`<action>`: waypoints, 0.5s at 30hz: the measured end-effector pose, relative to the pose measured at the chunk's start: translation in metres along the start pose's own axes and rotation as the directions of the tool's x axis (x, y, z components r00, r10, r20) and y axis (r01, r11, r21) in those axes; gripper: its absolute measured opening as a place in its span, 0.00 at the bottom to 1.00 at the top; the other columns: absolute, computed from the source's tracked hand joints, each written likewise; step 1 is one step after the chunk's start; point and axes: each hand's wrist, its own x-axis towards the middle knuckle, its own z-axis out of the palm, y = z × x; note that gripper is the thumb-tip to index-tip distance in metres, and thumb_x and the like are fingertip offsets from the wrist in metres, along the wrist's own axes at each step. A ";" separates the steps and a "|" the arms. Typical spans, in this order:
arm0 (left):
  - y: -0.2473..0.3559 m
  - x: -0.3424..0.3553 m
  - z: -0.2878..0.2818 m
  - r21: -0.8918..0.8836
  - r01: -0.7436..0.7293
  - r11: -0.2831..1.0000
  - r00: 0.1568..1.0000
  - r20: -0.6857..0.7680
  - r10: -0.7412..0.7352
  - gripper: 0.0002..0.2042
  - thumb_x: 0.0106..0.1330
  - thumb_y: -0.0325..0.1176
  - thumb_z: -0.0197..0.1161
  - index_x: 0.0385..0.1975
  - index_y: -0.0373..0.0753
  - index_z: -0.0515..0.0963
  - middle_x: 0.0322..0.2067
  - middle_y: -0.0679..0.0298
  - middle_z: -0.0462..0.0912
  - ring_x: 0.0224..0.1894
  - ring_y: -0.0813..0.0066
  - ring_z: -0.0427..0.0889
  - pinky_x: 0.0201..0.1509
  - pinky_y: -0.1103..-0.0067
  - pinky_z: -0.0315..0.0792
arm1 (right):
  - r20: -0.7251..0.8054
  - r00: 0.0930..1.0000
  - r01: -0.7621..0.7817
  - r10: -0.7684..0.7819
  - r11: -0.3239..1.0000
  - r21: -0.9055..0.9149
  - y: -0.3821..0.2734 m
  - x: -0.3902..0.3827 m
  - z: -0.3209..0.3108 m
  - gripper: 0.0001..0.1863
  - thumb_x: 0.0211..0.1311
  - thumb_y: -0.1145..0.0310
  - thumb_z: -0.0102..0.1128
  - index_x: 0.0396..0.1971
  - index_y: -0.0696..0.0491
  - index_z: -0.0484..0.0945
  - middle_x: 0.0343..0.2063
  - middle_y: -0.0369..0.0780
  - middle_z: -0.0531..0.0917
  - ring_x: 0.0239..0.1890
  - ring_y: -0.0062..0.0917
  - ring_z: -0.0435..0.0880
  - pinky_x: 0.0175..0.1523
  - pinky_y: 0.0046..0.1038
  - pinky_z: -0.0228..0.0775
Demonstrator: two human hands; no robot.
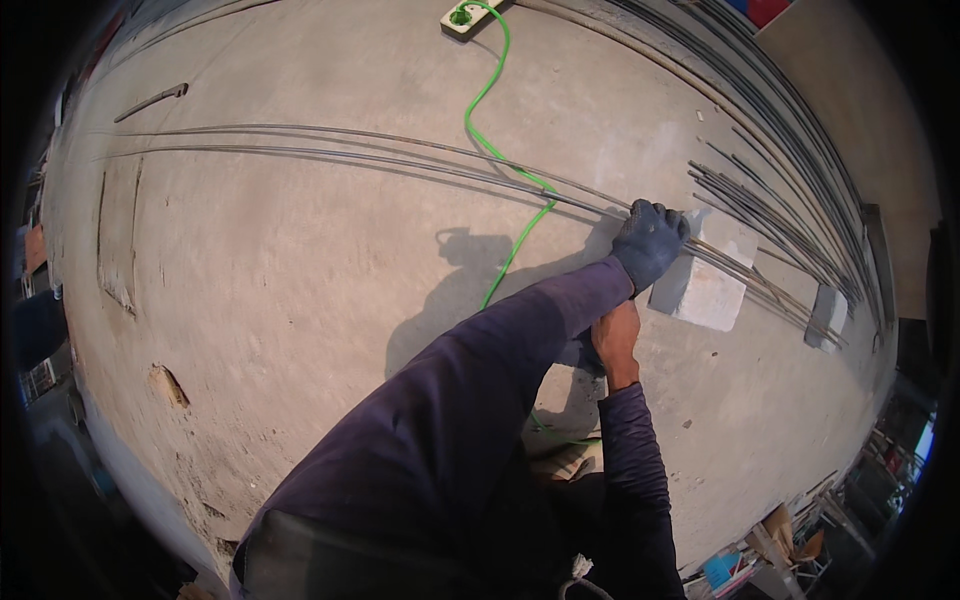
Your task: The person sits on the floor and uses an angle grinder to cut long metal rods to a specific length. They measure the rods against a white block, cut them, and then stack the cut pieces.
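Observation:
My left hand (pixel 650 246), in a dark glove, is closed on thin metal rods (pixel 742 270) above a pale block (pixel 700 300). The rods run long across the floor toward the left. My bare right hand (pixel 616 338) is below and behind my left wrist, partly hidden by that arm, with its fingers round something dark that I cannot make out. A green cable (pixel 505 250) winds beneath the rods and reappears below my arms.
A power strip (pixel 465 18) with a green plug lies at the top. A bundle of rods (pixel 760 200) and a smaller block (pixel 828 318) lie at the right. A short bar (pixel 150 103) is at upper left on the concrete floor (pixel 250 250). Scrap material (pixel 775 540) piles at bottom right.

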 end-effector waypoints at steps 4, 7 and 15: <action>-0.002 0.000 -0.005 0.042 0.018 0.999 0.997 0.068 -0.021 0.15 0.63 0.33 0.60 0.49 0.41 0.76 0.36 0.64 0.78 0.40 0.66 0.79 0.41 0.66 0.66 | -0.169 0.984 0.032 0.062 0.863 0.504 -0.044 -0.033 0.016 0.20 0.69 0.64 0.58 0.58 0.56 0.74 0.44 0.49 0.85 0.47 0.44 0.84 0.53 0.35 0.75; 0.001 -0.003 -0.007 0.054 0.020 0.998 0.999 0.045 -0.023 0.14 0.64 0.34 0.60 0.49 0.42 0.76 0.37 0.63 0.78 0.41 0.66 0.80 0.42 0.65 0.67 | -0.218 0.976 0.151 -0.002 0.727 0.669 -0.060 -0.038 0.055 0.19 0.71 0.66 0.57 0.58 0.57 0.73 0.41 0.46 0.85 0.42 0.36 0.85 0.50 0.33 0.75; 0.002 0.006 -0.002 -0.142 0.111 0.984 0.977 0.198 -0.082 0.16 0.67 0.34 0.58 0.53 0.44 0.77 0.42 0.62 0.81 0.47 0.63 0.82 0.47 0.62 0.69 | -0.049 0.972 -0.014 0.231 0.261 0.965 -0.188 0.027 0.030 0.09 0.74 0.66 0.56 0.43 0.57 0.73 0.31 0.41 0.85 0.29 0.20 0.83 0.36 0.23 0.72</action>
